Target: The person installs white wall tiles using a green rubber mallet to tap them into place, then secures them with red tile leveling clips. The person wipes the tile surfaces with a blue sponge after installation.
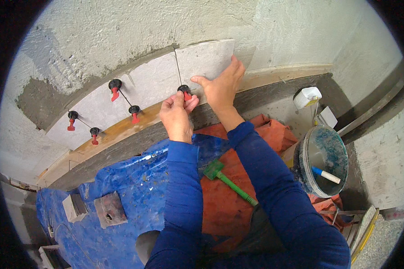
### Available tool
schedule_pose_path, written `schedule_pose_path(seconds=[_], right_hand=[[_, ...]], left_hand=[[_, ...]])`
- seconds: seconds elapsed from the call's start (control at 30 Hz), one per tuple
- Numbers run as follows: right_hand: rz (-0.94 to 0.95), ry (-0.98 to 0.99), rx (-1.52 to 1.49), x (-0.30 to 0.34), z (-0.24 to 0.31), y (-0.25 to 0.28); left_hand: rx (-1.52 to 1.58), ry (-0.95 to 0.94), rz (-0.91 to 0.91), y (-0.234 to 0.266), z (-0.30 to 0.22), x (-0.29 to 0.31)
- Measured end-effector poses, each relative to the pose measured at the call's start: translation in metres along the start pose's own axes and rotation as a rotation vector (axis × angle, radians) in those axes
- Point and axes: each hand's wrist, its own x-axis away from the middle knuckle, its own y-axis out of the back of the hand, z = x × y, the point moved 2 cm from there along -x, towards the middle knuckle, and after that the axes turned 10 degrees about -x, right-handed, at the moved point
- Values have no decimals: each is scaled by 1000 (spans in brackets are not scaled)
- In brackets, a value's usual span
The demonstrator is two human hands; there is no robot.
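Observation:
My left hand [177,117] pinches a tile levelling knob [185,92], black with a red handle, at the lower end of a joint between two tiles. With fingers apart, my right hand [222,88] presses on the light grey end tile [205,59], its thumb on the face and its fingertips at the right edge. Left of that joint, another grey tile [155,77] sits in the same row on the wall. More red-handled levelling knobs [115,88] stand along the other joints in pairs.
A wooden batten [274,77] runs under the tiles. Blue sheeting [139,190] and orange sheeting [226,210] cover the floor; a green mallet [215,170] lies there. At right stand a bucket [306,163] with a white-and-blue handled tool [326,175] and a white container [308,97].

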Motion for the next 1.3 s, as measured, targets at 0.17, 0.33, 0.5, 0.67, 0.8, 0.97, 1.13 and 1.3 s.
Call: schedule_pose_path(seconds=[0.17, 0.33, 0.5, 0.67, 0.8, 0.97, 1.13, 1.3], right_hand=[[7, -72, -46, 1, 0, -2], [2, -39, -100, 1, 2, 1], [33, -57, -95, 2, 5, 3], [71, -67, -167, 1, 6, 5], [80, -62, -160, 1, 6, 6], [92, -58, -234, 1, 5, 6], [136, -73, -291, 4, 3, 10], [172, 2, -407, 12, 1, 14]], left_hand=[[221, 167, 75, 3, 3, -2], [495, 377, 55, 8, 14, -14], [573, 368, 72, 11, 23, -20], [576, 365, 46, 9, 26, -21], [548, 365, 22, 8, 25, -20], [383, 360, 14, 10, 20, -18], [235, 390, 49, 13, 16, -20], [190, 359, -8, 13, 16, -20]])
